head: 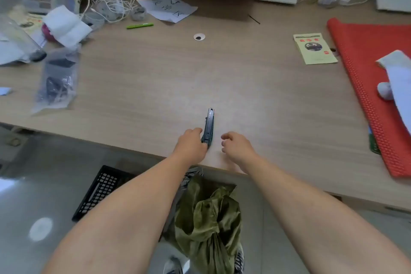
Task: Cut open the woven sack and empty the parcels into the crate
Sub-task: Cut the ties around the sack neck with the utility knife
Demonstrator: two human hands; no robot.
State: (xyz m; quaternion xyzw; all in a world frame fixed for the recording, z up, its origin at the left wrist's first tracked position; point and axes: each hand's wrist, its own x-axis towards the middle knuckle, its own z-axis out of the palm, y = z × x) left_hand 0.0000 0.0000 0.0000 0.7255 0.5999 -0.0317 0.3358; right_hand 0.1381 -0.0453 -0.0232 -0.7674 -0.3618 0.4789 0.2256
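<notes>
Nearest, on the floor between the forearms, sits the olive-green woven sack (pixel 206 218), crumpled and bunched, with no cut that I can see in it. The black latticed plastic crate (pixel 100 189) stands just to its left, partly under the table edge. The left arm hides most of its inside, and no parcels show in it or anywhere on the floor.

Above that, at the near edge of the wooden table (pixel 155 78), the left hand (pixel 191 143) has its fingers curled round the handle end of a black utility knife (pixel 209 122), which lies flat and points away. The blade end looks retracted, though it is too small to be sure. The right hand (pixel 236 145) hovers just beside the knife, fingers loosely bent and holding nothing.

Farther back lie a clear bag (pixel 56 80) of dark items, a yellow booklet (pixel 314 49), a red mat (pixel 364 55) and a green pen (pixel 140 26).

By my reading the task is at its start: the tool is in hand, while cutting and emptying are both still to do.
</notes>
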